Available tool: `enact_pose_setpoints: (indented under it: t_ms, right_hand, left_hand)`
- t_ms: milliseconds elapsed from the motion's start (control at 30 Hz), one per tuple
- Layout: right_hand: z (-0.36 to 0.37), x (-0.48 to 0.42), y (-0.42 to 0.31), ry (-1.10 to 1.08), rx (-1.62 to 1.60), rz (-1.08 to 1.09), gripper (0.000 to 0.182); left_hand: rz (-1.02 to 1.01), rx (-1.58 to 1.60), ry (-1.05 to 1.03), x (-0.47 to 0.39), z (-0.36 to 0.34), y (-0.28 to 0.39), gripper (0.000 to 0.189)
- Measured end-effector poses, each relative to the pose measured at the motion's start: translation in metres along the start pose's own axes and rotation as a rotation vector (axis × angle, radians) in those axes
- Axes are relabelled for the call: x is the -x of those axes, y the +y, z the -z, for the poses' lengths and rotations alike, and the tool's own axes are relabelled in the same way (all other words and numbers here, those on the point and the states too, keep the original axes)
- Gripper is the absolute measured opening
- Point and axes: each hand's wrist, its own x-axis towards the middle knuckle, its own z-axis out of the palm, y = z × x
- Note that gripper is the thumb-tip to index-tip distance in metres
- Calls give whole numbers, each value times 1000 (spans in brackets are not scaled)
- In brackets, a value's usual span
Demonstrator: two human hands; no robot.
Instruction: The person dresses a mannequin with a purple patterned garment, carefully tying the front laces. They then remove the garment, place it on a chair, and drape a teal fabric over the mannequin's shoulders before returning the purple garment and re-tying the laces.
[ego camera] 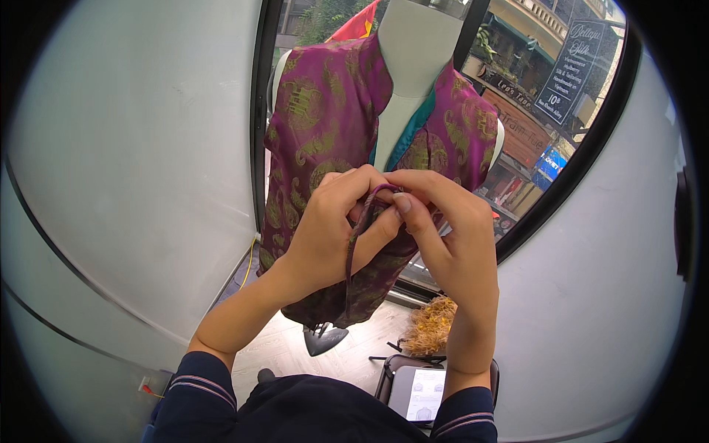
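Note:
A purple brocade garment (310, 127) with gold-green medallions, a stand collar and teal lining hangs on a pale dress form (415, 61). Its front edges are apart at the neck. Both hands meet before the chest. Between the fingertips of my left hand (332, 227) and my right hand (451, 232) is a thin purple fabric cord (354, 249). It loops over at the top, and its loose end hangs down across my left palm. The right thumb and index finger pinch near the loop's end. Fingers hide the exact spot where the cord is gripped.
Behind the form is a black-framed window (471, 39) onto a street with signs. Grey-white walls (138, 138) stand on both sides. Below right, a folding chair (390, 368) bears a tablet (425, 396) with garment drawings, near a tan raffia-like bundle (429, 326). A yellow cable (250, 260) runs at left.

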Motion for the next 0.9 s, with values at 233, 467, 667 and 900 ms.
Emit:
enact_pose_setpoints:
  t_ms: [233,467,667,900]
  right_hand:
    - [10,-3,15,-7,-70,32,14]
    - [6,-1,25,6,-19,124,14]
    - [4,-5,34,79,17,183,11]
    - [11,-12,38,-75,-164,-75,9]
  left_hand:
    - [-66,-6,-112,-6,1,-10,14]
    - [187,408,-124,-9,1,-7,13]
    - [228,358,-124,-8,13,-7,12]
    - [-106,306,-9,-5,17,-9,4]
